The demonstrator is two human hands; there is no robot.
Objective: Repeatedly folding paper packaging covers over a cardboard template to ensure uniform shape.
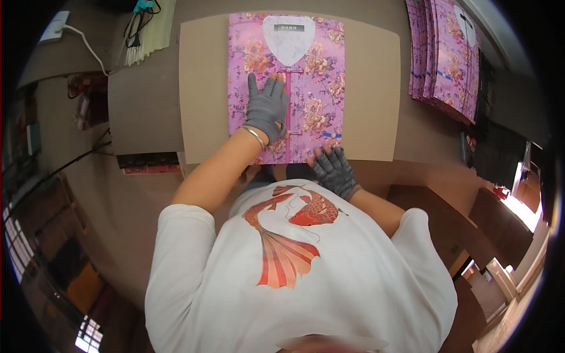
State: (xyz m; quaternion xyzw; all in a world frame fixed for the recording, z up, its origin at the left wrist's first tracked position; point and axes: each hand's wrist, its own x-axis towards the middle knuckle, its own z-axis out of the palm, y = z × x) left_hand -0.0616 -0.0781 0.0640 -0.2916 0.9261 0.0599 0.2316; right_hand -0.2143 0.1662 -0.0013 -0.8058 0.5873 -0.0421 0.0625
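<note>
Shirt (318, 109), folded, pink and flowered, lies flat on a tan board (374, 94) on the tabletop (379, 13), its white collar card (289, 46) at the far end. The left hand (268, 112), gloved, rests palm down on it around the left side of the pink strip (288, 150), fingers spread and gripping nothing. The right hand (335, 170) has its fingers at the near edge, toward the right corner; they look loosely bent, but I cannot tell whether they pinch that edge or only touch it. This seems a steadying and smoothing step: keep the left palm flat and light, work creases outward, and square the near edge without tugging the strip crooked.
</note>
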